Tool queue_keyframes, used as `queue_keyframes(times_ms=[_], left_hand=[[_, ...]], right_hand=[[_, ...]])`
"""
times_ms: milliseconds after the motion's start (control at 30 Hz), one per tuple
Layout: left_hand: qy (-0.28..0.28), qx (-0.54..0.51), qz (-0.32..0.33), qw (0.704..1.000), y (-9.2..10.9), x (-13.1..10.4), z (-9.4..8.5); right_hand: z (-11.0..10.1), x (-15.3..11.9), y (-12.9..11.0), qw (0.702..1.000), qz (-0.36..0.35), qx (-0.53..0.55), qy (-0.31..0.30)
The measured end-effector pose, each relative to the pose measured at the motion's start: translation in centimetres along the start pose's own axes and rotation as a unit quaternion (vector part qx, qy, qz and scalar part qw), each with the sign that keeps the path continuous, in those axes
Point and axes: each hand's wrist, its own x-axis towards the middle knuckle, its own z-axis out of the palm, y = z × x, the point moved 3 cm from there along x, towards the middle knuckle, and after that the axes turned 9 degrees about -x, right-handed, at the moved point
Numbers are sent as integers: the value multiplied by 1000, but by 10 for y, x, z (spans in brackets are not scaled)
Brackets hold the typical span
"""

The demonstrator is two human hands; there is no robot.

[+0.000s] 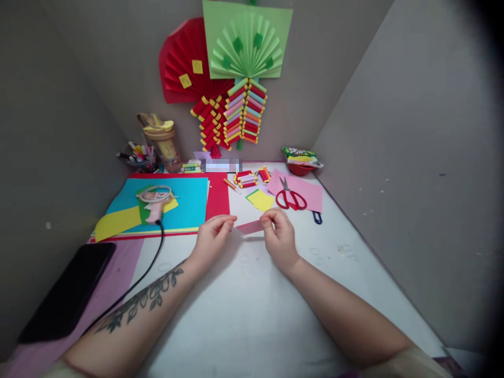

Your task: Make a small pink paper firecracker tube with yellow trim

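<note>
Between my two hands a small strip of pink paper (250, 227) is held up above the white tabletop. My right hand (280, 239) pinches its right end between thumb and curled fingers. At the strip's left end, my left hand (214, 236) has its thumb and fingers drawn together on the edge; the exact contact is hard to see. Just beyond lie a yellow paper square (260, 200) with a green edge under it, red-handled scissors (291, 199) on a pink sheet (314, 191), and several small rolled paper tubes (246, 179).
On the left, a pink hot glue gun (156, 210) with a black cord rests on blue paper (189, 202). A black phone-like slab (69, 294) lies nearer. Behind stand a pen holder (140, 157) and a cup (167, 147). Paper fan decorations (249, 50) hang on the wall.
</note>
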Motion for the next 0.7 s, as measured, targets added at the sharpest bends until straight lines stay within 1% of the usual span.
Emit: queue_keyframes(times_ms=[67, 133, 233, 267, 300, 333, 400, 467, 500, 600, 700], left_hand=[[-8, -10, 20, 1000, 4, -2, 2], [-15, -4, 32, 999, 8, -5, 3], [-1, 8, 32, 999, 12, -8, 3], [2, 13, 37, 999, 13, -9, 3], [2, 21, 45, 999, 13, -9, 3], [0, 32, 59, 998, 14, -9, 3], [-16, 60, 97, 993, 15, -9, 3], [-47, 98, 142, 984, 17, -9, 5], [-61, 120, 164, 977, 19, -10, 5], [-94, 180, 221, 954, 25, -11, 6], [-108, 197, 245, 943, 31, -13, 6]], right_hand=[[4, -3, -2, 1000, 8, 10, -8], [7, -6, -1, 999, 33, 29, -18], [11, -7, 7, 993, 92, 61, -39], [11, -8, 9, 992, 98, 63, -43], [11, -8, 9, 994, 84, 55, -47], [11, -7, 8, 997, 51, 34, -53], [11, -8, 2, 995, -49, -35, -77], [12, -11, -4, 979, -133, -107, -109], [12, -12, -7, 971, -156, -135, -121], [11, -13, -12, 959, -180, -169, -138], [9, -12, -13, 962, -176, -147, -148]])
